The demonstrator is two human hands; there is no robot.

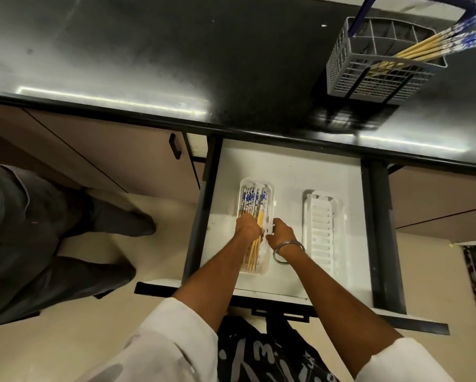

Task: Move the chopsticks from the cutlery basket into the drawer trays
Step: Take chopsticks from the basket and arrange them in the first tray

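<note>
An open white drawer (286,166) holds two clear plastic trays. The left tray (270,188) carries several bamboo chopsticks (254,201) with blue-and-white patterned tops. My left hand (248,228) rests on top of these chopsticks with its fingers curled over them. My right hand (282,234), with a metal bangle on its wrist, grips the right rim of the left tray. The right tray (322,224) lies beside it with nothing in it. On the black counter at the top right stands a grey cutlery basket (369,78) with several more chopsticks (435,45) leaning out of it.
The basket has a blue handle (413,1). Another person in dark trousers (52,230) stands to the left on the beige floor. Brown cabinet fronts (107,150) flank the drawer, whose dark front edge (286,312) juts toward me.
</note>
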